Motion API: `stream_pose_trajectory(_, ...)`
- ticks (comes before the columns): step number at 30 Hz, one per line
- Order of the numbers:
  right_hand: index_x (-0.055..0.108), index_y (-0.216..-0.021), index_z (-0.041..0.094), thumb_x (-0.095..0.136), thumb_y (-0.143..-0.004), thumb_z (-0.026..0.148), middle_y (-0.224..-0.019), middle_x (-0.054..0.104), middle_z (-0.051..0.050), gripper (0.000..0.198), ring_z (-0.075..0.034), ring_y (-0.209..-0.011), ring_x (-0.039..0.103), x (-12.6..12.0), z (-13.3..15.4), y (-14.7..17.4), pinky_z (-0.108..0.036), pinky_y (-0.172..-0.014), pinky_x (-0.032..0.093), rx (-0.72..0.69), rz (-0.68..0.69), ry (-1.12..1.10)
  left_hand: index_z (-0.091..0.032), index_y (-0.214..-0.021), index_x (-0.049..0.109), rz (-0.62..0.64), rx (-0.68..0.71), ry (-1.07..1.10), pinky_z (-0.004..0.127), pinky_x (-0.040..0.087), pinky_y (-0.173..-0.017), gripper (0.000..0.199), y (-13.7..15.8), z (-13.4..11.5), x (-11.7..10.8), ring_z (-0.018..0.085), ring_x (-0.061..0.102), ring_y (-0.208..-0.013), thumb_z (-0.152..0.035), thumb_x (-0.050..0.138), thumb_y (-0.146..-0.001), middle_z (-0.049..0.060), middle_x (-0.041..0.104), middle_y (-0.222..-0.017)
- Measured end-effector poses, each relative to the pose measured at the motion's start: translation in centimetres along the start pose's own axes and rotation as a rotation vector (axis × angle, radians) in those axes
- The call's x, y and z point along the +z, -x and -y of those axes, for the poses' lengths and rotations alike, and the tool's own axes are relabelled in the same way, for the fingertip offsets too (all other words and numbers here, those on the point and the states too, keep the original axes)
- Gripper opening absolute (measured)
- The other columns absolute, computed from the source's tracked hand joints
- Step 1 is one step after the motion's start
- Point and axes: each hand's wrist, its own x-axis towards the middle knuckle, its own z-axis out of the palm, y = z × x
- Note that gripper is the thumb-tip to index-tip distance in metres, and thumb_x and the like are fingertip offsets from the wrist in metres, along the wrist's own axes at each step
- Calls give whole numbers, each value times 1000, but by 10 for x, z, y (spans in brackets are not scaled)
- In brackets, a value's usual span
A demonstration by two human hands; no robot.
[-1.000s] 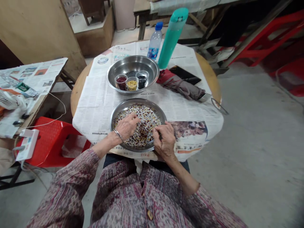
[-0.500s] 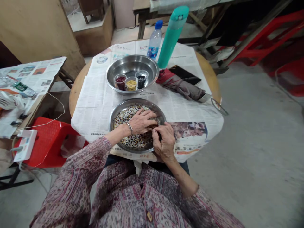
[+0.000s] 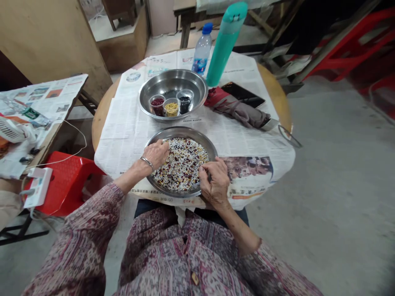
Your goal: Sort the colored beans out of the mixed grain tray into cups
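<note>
Got the right hand (image 3: 215,181) bunched up at the right rim of the near metal bowl (image 3: 182,130), with thumb and fingers curled in tight. Can't tell if actually pinching anything. Got the left hand (image 3: 156,155) over the left edge, with fingers bent down toward the mixed grains (image 3: 182,168); can't see the tips well enough to call spread or pinching. Wearing a silver bracelet (image 3: 147,163) on that wrist. Spread white, red, yellow and dark across the bottom of that bowl. Just behind, can spot a wider metal bowl (image 3: 163,84) holding a red-filled cup (image 3: 157,106), a yellow-filled cup (image 3: 171,109) and a black-filled cup (image 3: 184,105). Further out, can see a water bottle (image 3: 202,47), a tall teal bottle (image 3: 225,45) and a folded umbrella (image 3: 237,109), all on newspaper (image 3: 123,127).
</note>
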Motion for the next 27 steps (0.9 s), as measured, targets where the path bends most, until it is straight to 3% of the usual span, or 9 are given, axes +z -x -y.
stream_pose_trajectory(3, 56, -81, 24, 52, -86, 15, -78, 62, 0, 10, -17, -76, 57, 0, -1, 1, -47, -103, 42, -8, 8, -3, -17, -100, 61, 2, 35, 114, 32, 51, -85, 15, 18, -5, 7, 18, 63, -92, -29, 53, -95, 6, 62, -101)
stream_pose_trajectory(7, 56, -81, 23, 53, -86, 15, -77, 61, 0, 10, -17, -76, 57, 0, 0, 1, -47, -103, 42, -8, 8, -8, -18, -102, 60, -4, 114, 249, 33, 52, -89, 12, 36, -30, 18, 18, 62, -93, -25, 57, -92, 5, 60, -101)
stream_pose_trajectory(11, 55, -82, 24, 52, -88, 16, -77, 61, 0, 10, -17, -76, 57, 0, 0, 0, -48, -103, 42, -16, 8, 13, -20, -107, 59, 25, 205, 309, 32, 53, -87, 15, 47, -46, 15, 16, 61, -93, -21, 57, -92, 4, 58, -108)
stream_pose_trajectory(14, 56, -82, 24, 52, -87, 16, -77, 61, 0, 10, -17, -76, 57, 0, 0, 0, -48, -103, 43, -23, 6, 14, -21, -115, 57, 1, 147, 215, 37, 52, -92, 28, 51, -34, 4, 22, 56, -109, -29, 63, -89, 8, 54, -122)
stream_pose_trajectory(16, 56, -82, 24, 52, -87, 15, -77, 62, 0, 10, -17, -77, 57, -1, 0, 0, -49, -102, 43, -19, 10, 7, -21, -121, 54, 0, 89, 82, 44, 49, -97, 53, 54, -19, -3, 31, 47, -121, -37, 77, -77, 12, 48, -133)
stream_pose_trajectory(19, 57, -82, 24, 52, -86, 16, -77, 62, 0, 10, -17, -76, 58, -1, 1, 0, -49, -103, 42, -3, 17, 4, -20, -121, 51, 57, 52, -57, 45, 48, -97, 70, 56, -1, -7, 34, 44, -121, -41, 86, -64, 14, 48, -133)
stream_pose_trajectory(23, 56, -81, 24, 52, -87, 17, -77, 61, 1, 10, -17, -75, 57, -1, 1, 0, -48, -103, 42, 8, 16, 8, -17, -113, 54, 146, 44, -38, 38, 53, -87, 43, 48, 3, -2, 26, 56, -104, -24, 74, -75, 12, 55, -118)
stream_pose_trajectory(27, 55, -81, 24, 52, -87, 17, -76, 61, 1, 10, -16, -74, 57, -1, 1, -1, -47, -103, 42, -12, 16, 13, -17, -100, 61, 129, 7, 205, 33, 54, -84, 23, 34, -8, 7, 19, 63, -89, -11, 62, -77, 5, 64, -98)
